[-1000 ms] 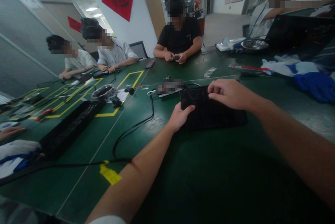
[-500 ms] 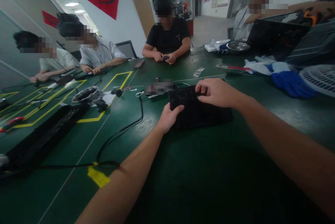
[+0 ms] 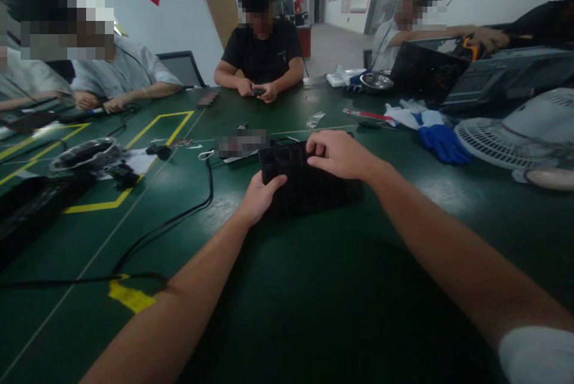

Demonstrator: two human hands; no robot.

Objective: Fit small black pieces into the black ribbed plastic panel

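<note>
A flat, black, rectangular panel [image 3: 309,189] lies on the green table in front of me; its exact kind is hard to make out in the dim light. My left hand [image 3: 260,195] grips it by the left edge, thumb on top and the other fingers hidden beneath. Over its upper right part is my right hand [image 3: 338,154], with the fingers curled in and the thumb tip close to the index finger. Whether something small is pinched there is hidden. Just behind the panel sits a partly blurred-out item [image 3: 242,145] with a thin cable.
A black cable [image 3: 179,216] runs left, by yellow tape [image 3: 130,295]. Blue-and-white gloves [image 3: 443,142] and a white fan [image 3: 497,139] lie right. A metal bowl [image 3: 376,82] stands farther back. Left are a ring-shaped part [image 3: 85,154] and a long black part [image 3: 40,210]. Co-workers sit around.
The view has turned to the right, so everything appears farther left and more of the fan shows. Both hands keep nearly the same pose on the black panel.
</note>
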